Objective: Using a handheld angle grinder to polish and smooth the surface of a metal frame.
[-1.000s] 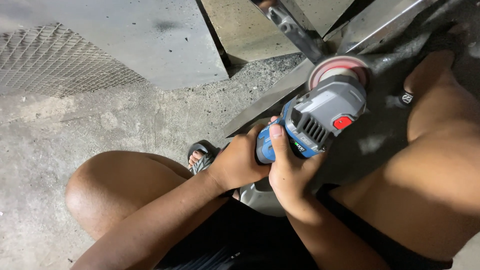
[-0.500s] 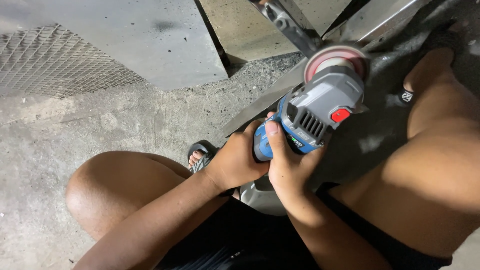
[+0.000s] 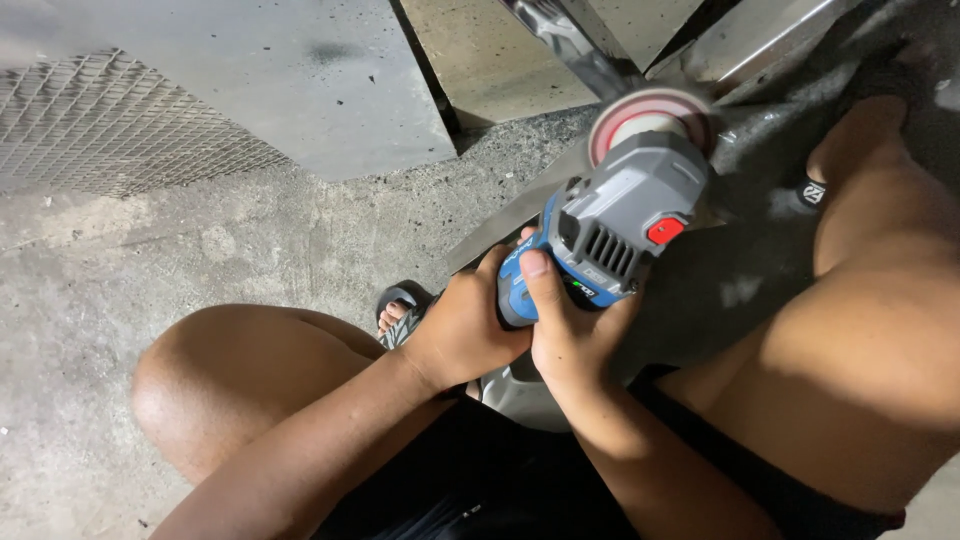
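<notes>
Both my hands grip a blue and grey angle grinder (image 3: 610, 225) with a red button. My left hand (image 3: 462, 325) wraps the rear of its blue handle. My right hand (image 3: 572, 330) holds the handle just ahead, thumb lying on the blue body. The grinder's reddish disc (image 3: 648, 108) presses against shiny metal bars (image 3: 580, 45) that cross in front of me. A long metal bar (image 3: 510, 215) runs diagonally under the tool toward my left foot.
I squat on a rough concrete floor (image 3: 200, 240). My left knee (image 3: 220, 370) and right leg (image 3: 870, 300) flank the tool. My sandalled left foot (image 3: 398, 312) shows by the bar. A grey sheet (image 3: 280, 70) and wire mesh (image 3: 90, 130) lie beyond.
The grinder and its disc have shifted slightly up along the metal bars; both hands keep the same grip.
</notes>
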